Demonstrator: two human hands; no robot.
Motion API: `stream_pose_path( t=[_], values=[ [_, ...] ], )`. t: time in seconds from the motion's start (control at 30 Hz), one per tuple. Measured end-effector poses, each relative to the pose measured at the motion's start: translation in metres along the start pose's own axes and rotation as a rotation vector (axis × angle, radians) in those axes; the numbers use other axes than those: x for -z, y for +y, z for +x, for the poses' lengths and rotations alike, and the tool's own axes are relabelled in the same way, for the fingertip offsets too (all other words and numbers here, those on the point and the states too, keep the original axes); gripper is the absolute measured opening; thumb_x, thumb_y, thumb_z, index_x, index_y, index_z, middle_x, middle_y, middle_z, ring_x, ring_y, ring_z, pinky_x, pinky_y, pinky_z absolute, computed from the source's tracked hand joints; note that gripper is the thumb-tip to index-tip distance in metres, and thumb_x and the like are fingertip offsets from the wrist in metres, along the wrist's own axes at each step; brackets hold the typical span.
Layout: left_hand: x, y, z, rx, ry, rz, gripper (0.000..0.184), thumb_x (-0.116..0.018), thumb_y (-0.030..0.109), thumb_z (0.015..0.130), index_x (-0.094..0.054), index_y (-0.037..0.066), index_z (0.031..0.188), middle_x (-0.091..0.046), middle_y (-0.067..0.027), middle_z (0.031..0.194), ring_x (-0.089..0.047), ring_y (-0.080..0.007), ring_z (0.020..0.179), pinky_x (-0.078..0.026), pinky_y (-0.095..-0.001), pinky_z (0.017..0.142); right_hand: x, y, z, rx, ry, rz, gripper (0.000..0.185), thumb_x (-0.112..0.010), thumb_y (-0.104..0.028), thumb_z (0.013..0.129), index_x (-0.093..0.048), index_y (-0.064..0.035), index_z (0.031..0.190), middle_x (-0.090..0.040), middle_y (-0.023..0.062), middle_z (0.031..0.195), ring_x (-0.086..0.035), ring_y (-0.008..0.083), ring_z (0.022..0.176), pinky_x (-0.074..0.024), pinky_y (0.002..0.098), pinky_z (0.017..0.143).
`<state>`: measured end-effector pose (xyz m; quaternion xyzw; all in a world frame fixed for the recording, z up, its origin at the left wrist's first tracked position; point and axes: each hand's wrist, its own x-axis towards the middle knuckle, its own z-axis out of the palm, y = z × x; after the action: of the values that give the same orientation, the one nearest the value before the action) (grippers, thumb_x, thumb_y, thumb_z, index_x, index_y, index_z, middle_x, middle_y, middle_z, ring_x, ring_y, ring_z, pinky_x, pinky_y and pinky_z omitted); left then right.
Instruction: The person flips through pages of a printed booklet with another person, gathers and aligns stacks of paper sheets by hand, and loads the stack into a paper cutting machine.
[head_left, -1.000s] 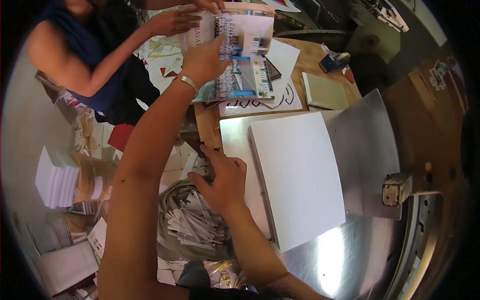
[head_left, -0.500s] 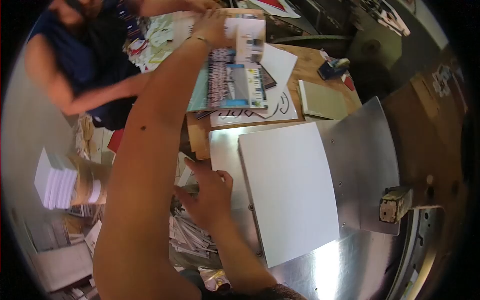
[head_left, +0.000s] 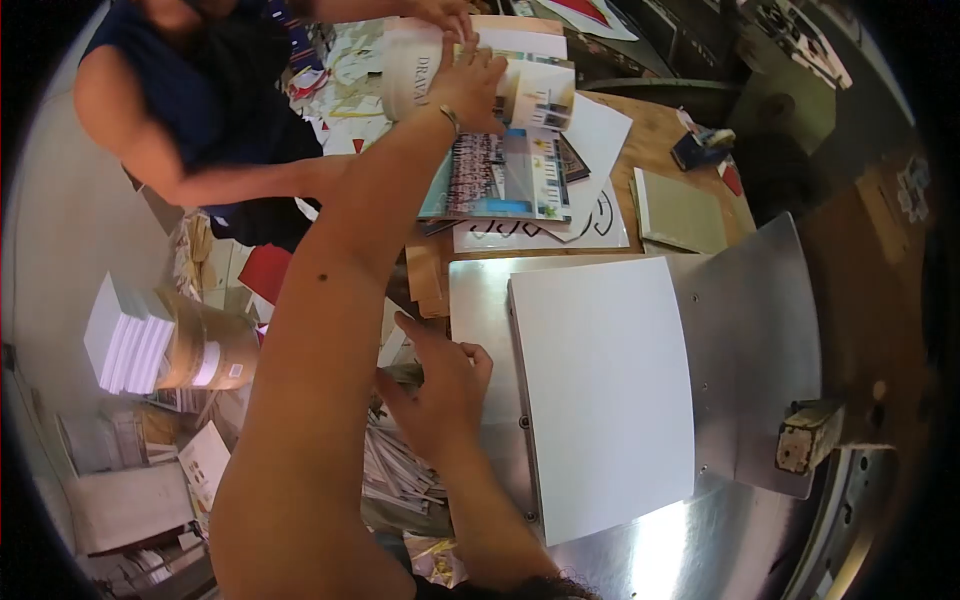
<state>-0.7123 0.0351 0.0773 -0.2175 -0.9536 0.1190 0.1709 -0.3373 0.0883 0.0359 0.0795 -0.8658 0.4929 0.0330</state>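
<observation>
My left hand reaches far forward, a bracelet on its wrist. Its fingers are spread over the lifted, curling pages of a printed booklet with colour photos. Large letters show on one curled page beside the hand. My right hand hovers by the left edge of the metal table, thumb and index finger apart, holding nothing. To its right lies a stack of white paper on the metal. A co-worker's hand is at the far side of the booklet, close to my left fingertips.
The metal table adjoins a wooden table bearing a green-grey pad and a tape dispenser. A metal-ended block stands at right. Wrapped paper bundles and offcuts lie at left. A co-worker stands at upper left.
The view has shifted, moving the tables right in the picture. My left fingers now show spread out, and a curled page with large letters has come into sight. My right hand keeps its pose.
</observation>
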Motion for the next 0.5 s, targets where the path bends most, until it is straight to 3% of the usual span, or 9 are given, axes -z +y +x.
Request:
stream_pose_path(
  t=[0.13,0.17,0.27,0.3,0.4,0.5],
  values=[
    [-0.016,0.008,-0.019,0.027,0.169,-0.070,0.116,-0.087,0.057,0.071,-0.030,0.015,0.163,-0.048,-0.0206,0.154,-0.033,-0.0412,0.155,-0.008,-0.0707,0.126,-0.003,0.003,0.000,0.035,0.027,0.006,0.063,-0.077,-0.042,0.093,-0.060,-0.0076,0.143,-0.069,0.0110,0.135,-0.063,0.0251,0.122,-0.0296,0.0459,0.108],
    [-0.020,0.009,-0.019,0.040,0.108,-0.133,0.101,-0.083,0.056,0.076,-0.041,0.014,0.158,-0.046,-0.0215,0.156,-0.029,-0.0408,0.156,-0.007,-0.0717,0.125,-0.002,0.003,0.001,0.031,0.019,0.003,0.063,-0.077,-0.041,0.093,-0.060,-0.0075,0.143,-0.069,0.0110,0.135,-0.063,0.0253,0.121,-0.0296,0.0459,0.108],
    [-0.024,0.013,-0.027,0.031,0.121,-0.012,0.084,-0.078,0.055,0.081,-0.054,0.013,0.150,-0.045,-0.0222,0.156,-0.024,-0.0401,0.158,-0.006,-0.0724,0.125,-0.003,0.002,0.000,0.018,0.005,0.019,0.063,-0.077,-0.041,0.092,-0.061,-0.0072,0.142,-0.069,0.0113,0.135,-0.064,0.0256,0.120,-0.0296,0.0457,0.108],
    [-0.030,0.012,-0.028,-0.001,0.196,-0.088,0.069,-0.073,0.055,0.086,-0.063,0.010,0.137,-0.044,-0.0226,0.157,-0.020,-0.0398,0.160,-0.006,-0.0729,0.124,-0.003,0.002,0.000,0.014,0.004,0.026,0.063,-0.077,-0.041,0.092,-0.061,-0.0071,0.142,-0.069,0.0113,0.135,-0.064,0.0258,0.120,-0.0296,0.0457,0.108],
    [-0.040,0.007,-0.012,-0.076,0.406,-0.135,0.062,-0.071,0.049,0.088,-0.063,0.009,0.134,-0.048,-0.0250,0.155,-0.022,-0.0430,0.159,-0.005,-0.0725,0.125,-0.004,0.004,0.000,0.003,-0.003,0.024,0.063,-0.077,-0.041,0.091,-0.061,-0.0070,0.142,-0.069,0.0112,0.135,-0.064,0.0258,0.120,-0.0298,0.0451,0.108],
    [-0.026,0.010,0.007,-0.012,0.246,-0.169,0.050,-0.069,0.039,0.089,-0.064,0.010,0.128,-0.062,-0.0236,0.139,-0.044,-0.0435,0.147,-0.005,-0.0715,0.125,-0.002,0.002,0.001,0.014,0.014,0.013,0.063,-0.077,-0.041,0.091,-0.061,-0.0071,0.142,-0.069,0.0109,0.135,-0.064,0.0258,0.120,-0.0301,0.0447,0.108]
  ],
)
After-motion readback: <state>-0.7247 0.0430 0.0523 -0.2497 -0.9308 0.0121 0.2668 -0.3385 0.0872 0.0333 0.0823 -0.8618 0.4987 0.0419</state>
